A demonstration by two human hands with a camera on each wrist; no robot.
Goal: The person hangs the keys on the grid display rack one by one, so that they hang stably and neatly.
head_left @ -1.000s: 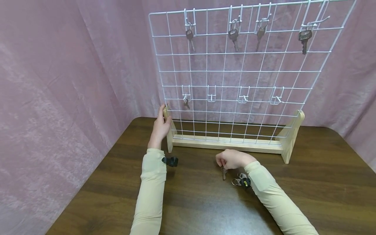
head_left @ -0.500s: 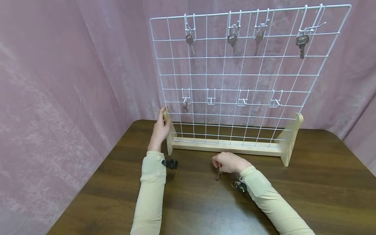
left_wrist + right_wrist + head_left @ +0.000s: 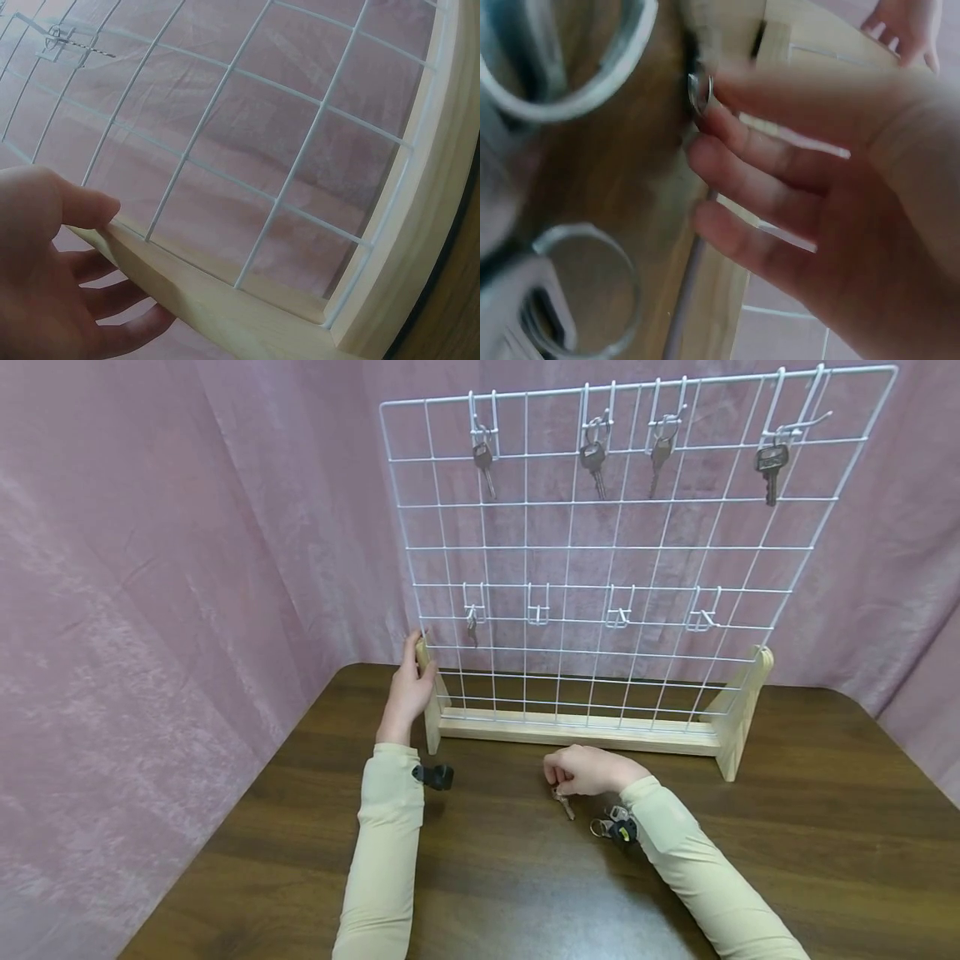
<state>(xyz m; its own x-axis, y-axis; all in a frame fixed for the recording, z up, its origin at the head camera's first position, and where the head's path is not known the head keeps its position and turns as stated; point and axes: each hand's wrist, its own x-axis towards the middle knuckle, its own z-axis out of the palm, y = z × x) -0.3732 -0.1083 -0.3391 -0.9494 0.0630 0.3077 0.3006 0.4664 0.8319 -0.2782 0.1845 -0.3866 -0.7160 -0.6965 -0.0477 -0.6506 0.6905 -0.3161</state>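
Note:
My left hand grips the left wooden upright of a stand that bears a white wire grid. In the left wrist view its thumb lies on the near face, with the other fingers behind the wood. Just in front of the stand, my right hand pinches a key by its ring between thumb and index finger. The key hangs slanting from the fingertips, low over the table. Beside the right wrist lie other keys with rings, partly hidden by the sleeve.
Several keys, one a square-headed key, hang on hooks along the grid's top row. Lower down, a small key hangs on the left hook, and three bare hooks stand right of it. Pink curtains surround the brown table.
My right hand has shifted slightly left with the key, which swung left and now slants right. The left hand keeps its grip on the upright. The head view has tilted a little.

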